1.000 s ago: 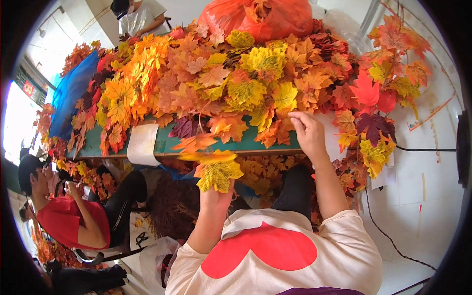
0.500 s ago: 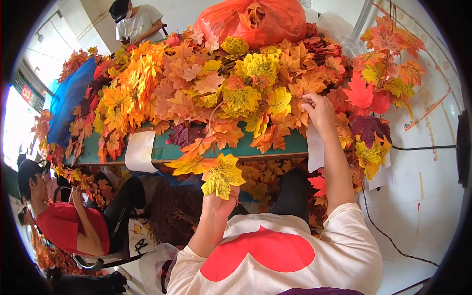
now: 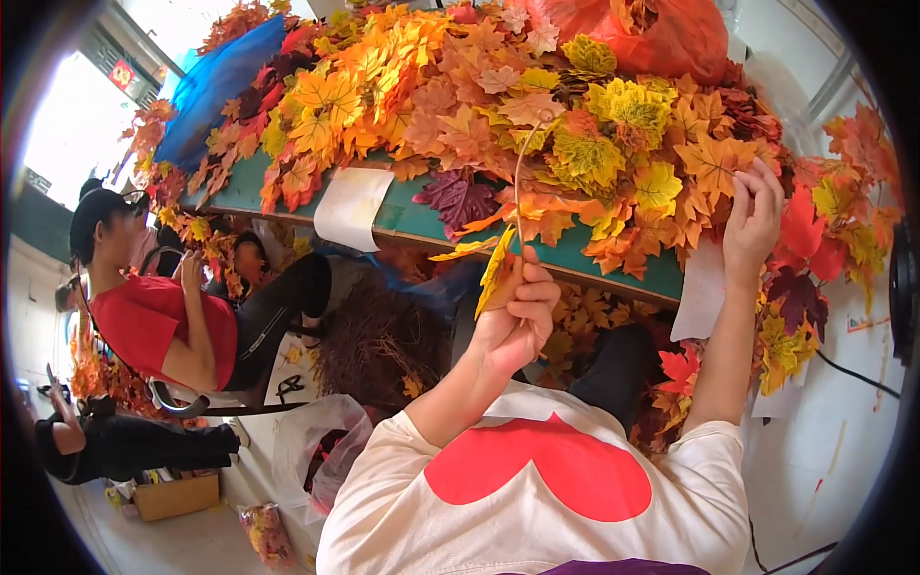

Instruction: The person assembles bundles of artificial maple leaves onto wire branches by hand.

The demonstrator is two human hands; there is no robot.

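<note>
My left hand (image 3: 522, 311) is closed around a wire-stemmed spray of artificial maple leaves (image 3: 495, 273), held in front of the table's near edge. Its yellow leaf is turned nearly edge-on, and a thin bare brown stem (image 3: 518, 182) curves upward from my fingers. Over the right part of the heap, my right hand (image 3: 754, 216) has bent fingers pinching the edge of an orange maple leaf (image 3: 717, 161). The fingertips partly hide that contact. Around it lie stacked yellow, orange and red fabric leaves (image 3: 628, 110).
The green table (image 3: 251, 182) carries the leaf heap, a blue bag (image 3: 216, 91) and a red plastic bag (image 3: 671, 38). White paper (image 3: 353, 206) hangs over its edge. Brown stems (image 3: 379, 331) are bundled below. A person in red (image 3: 172, 326) sits at left. A leafy branch (image 3: 853, 192) stands right.
The view has swung, shifting the scene right. My left hand has turned the spray, so its yellow leaf no longer faces up. My right hand's fingers have come to an orange leaf.
</note>
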